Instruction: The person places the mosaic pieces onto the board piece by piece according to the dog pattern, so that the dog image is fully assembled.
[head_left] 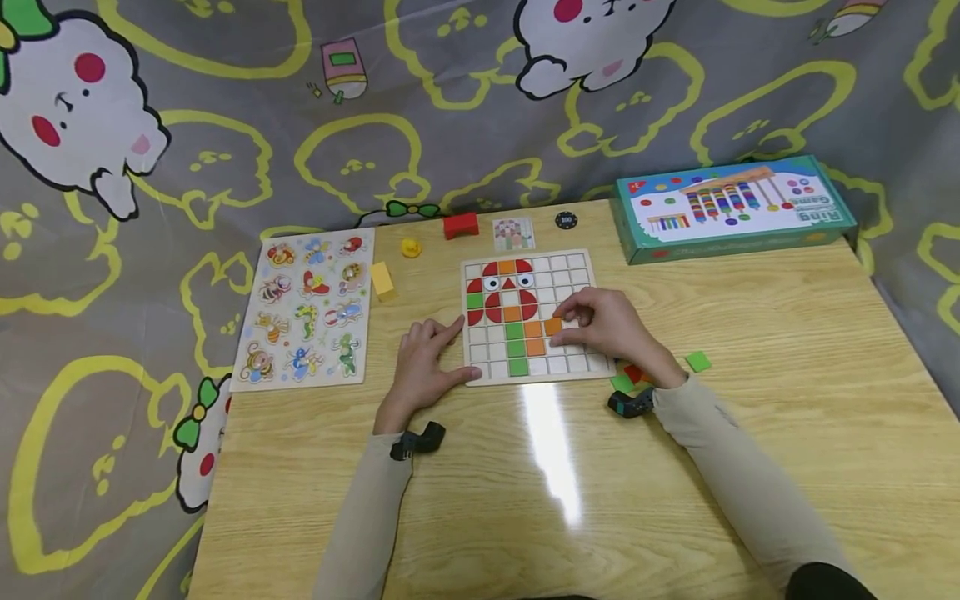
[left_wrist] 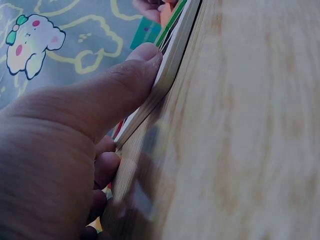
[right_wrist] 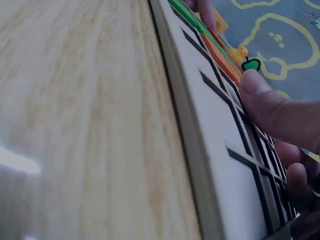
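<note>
A wooden grid board (head_left: 491,353) carries a pattern of red, orange and green tiles with two eye pieces. My right hand (head_left: 606,323) pinches an orange square tile (head_left: 553,326) between thumb and fingers, just over the board's cells right of the placed orange tiles (head_left: 534,337). In the right wrist view, the right thumb (right_wrist: 272,107) hangs close over the grid. My left hand (head_left: 422,367) touches the board's left side, thumb at the near left corner and index finger farther up. The left thumb (left_wrist: 135,75) lies straight against the board's edge in the left wrist view.
Loose green and red tiles (head_left: 622,382) lie near the right wrist, with a green tile (head_left: 698,361) farther right. An insect puzzle board (head_left: 300,312) is at left. Behind stand a yellow block (head_left: 382,282), yellow duck (head_left: 411,247), red block (head_left: 461,226), picture card (head_left: 513,234), black chip (head_left: 566,220) and game box (head_left: 735,208).
</note>
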